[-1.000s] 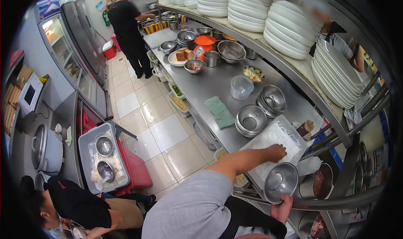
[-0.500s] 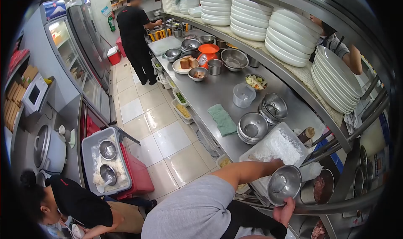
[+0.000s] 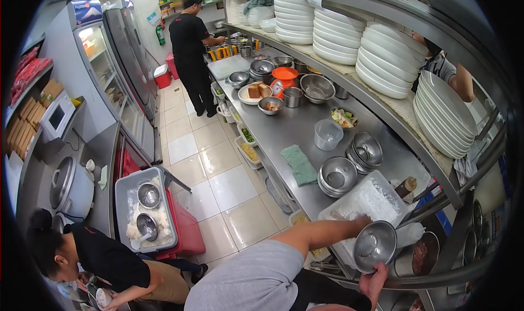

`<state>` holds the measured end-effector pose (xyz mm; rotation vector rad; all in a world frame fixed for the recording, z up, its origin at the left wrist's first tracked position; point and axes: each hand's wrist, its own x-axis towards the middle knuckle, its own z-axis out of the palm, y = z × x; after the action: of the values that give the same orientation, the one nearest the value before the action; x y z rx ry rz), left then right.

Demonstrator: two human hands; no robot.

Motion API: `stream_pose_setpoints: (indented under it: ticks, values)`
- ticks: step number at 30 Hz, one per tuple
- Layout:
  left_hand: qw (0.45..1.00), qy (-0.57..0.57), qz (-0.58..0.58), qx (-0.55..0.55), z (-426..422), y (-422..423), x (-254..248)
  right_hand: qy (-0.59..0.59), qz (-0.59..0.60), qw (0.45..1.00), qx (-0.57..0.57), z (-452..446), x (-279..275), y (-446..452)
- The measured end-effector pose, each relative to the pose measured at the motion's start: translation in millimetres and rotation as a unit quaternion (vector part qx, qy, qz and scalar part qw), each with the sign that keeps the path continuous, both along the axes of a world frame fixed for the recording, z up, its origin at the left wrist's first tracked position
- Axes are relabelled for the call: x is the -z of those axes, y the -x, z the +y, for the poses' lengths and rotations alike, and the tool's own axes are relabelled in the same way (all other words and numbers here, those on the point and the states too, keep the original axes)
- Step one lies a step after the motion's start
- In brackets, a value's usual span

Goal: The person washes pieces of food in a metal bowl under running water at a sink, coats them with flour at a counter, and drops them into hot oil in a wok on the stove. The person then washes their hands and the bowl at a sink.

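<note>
My right hand [image 3: 373, 282] grips the near rim of a shiny metal mixing bowl [image 3: 375, 245], its thumb over the edge. The bowl is tilted, its inside turned up to me, with a few whitish traces in it. My left arm reaches across to a clear plastic tub [image 3: 394, 183] of white powder, which looks like flour [image 3: 376, 197]. My left hand [image 3: 358, 223] is low at the tub, just behind the bowl's rim. Its fingers are mostly hidden, so what they hold does not show.
Stacked metal bowls [image 3: 337, 175], a green cloth [image 3: 299, 164] and a clear container [image 3: 328, 134] stand on the steel counter. Above runs a shelf with white plates [image 3: 386, 65]. One co-worker [image 3: 188, 54] stands at the far end; another [image 3: 103, 264] works behind me near a rice tub [image 3: 166, 177].
My view has shifted slightly, so the whole scene sits lower and further right. My right hand still has the bowl, and my left hand stays at the tub.
</note>
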<state>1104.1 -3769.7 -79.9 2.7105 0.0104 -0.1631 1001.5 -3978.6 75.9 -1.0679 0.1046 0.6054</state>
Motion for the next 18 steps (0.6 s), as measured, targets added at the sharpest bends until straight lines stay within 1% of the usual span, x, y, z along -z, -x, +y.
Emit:
stream_pose_setpoints:
  ticks: [1, 3, 5, 7, 8, 10, 14, 16, 18]
  values:
    - [1.000, 0.023, -0.004, 0.000, -9, 2, -5, 0.003, -0.004, 1.000, 0.002, 1, -4, 1]
    - [0.997, 0.035, -0.029, 0.059, -24, 4, -12, 0.006, -0.007, 1.000, -0.019, -6, 1, -7]
    - [0.994, 0.042, -0.041, 0.091, -33, 9, -21, 0.000, -0.005, 0.999, -0.040, -7, 7, -8]
    - [0.992, 0.047, -0.044, 0.108, -36, 12, -23, -0.024, 0.001, 0.999, 0.025, -1, 5, -5]
    - [0.991, 0.053, -0.045, 0.114, -41, 12, -25, -0.026, 0.001, 0.999, 0.024, -3, 7, -5]
    - [0.989, 0.067, -0.053, 0.123, -44, 14, -26, -0.006, -0.005, 1.000, 0.005, -8, 12, -10]
    - [0.980, 0.122, -0.073, 0.139, -31, 24, -36, -0.015, -0.018, 0.999, -0.039, -9, 11, -16]
    - [0.979, 0.114, -0.064, 0.157, -17, 41, -41, -0.031, -0.017, 0.999, 0.021, 1, -5, -5]
    - [0.980, 0.054, -0.025, 0.189, -3, 61, -40, -0.028, -0.017, 0.999, 0.010, -5, 5, -10]
